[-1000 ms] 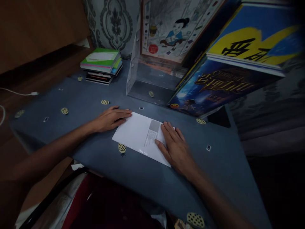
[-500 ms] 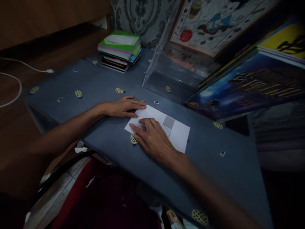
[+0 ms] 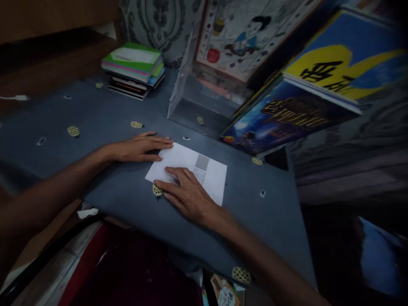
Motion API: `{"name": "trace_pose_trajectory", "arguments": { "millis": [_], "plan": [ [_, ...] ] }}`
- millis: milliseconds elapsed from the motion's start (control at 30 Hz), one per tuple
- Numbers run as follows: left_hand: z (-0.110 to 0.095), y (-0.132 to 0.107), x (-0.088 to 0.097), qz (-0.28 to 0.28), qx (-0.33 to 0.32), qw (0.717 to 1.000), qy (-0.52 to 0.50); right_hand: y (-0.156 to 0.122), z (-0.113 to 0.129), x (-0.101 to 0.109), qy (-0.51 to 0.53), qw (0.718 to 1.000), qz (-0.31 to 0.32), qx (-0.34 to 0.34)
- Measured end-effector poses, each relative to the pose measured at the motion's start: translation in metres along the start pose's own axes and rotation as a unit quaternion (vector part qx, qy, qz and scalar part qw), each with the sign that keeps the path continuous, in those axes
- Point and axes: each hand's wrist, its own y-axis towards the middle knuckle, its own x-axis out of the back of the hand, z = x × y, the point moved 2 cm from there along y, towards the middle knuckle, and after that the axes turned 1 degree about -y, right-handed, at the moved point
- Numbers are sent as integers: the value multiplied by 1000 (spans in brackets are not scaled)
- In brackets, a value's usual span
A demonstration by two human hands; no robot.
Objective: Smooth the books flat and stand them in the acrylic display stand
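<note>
A white sheet of paper (image 3: 213, 182), folded or single I cannot tell, lies flat on the table with a grey block and faint small print near its middle. My left hand (image 3: 140, 148) is palm down with fingers stretched, its fingertips resting on the sheet's far left edge. Over the lower left part of the sheet, my right hand (image 3: 188, 193) lies with its fingers apart and pointing left. It covers part of the paper's near edge, and neither hand grips anything.
The table has a grey-blue cloth (image 3: 108, 187) with pineapple prints. A stack of books (image 3: 134, 70) stands at the back left. Behind the paper is a clear plastic holder (image 3: 188, 108), with upright picture books (image 3: 287, 114) to its right. A white cable (image 3: 19, 97) shows at far left.
The view has turned right, so everything sits further left. My right hand's fingers have shifted slightly toward the sheet's near edge. My left hand stays at the same edge.
</note>
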Motion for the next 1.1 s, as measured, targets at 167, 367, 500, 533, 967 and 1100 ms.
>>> {"name": "trace_pose_trajectory", "arguments": {
  "millis": [167, 367, 500, 533, 967, 1100],
  "plan": [
    [2, 2, -1, -8, 7, 1000, 21, -34, -31, 13, 63, 993, -37, -91],
    [-2, 2, -4, -19, 5, 999, 47, -75, -87, 23, 25, 973, -128, -188],
    [-13, 2, -8, -42, 32, 995, 84, -82, -105, 24, -44, 965, -141, -218],
    [-15, 2, -9, -50, 37, 993, 97, -81, -105, 24, -56, 966, -136, -212],
    [-14, 14, 2, -90, 74, 972, 202, -68, -93, 25, -13, 980, -101, -172],
    [-30, 36, -5, -84, 1, 978, 191, -71, -98, 31, 71, 965, -139, -210]
  ]
}}
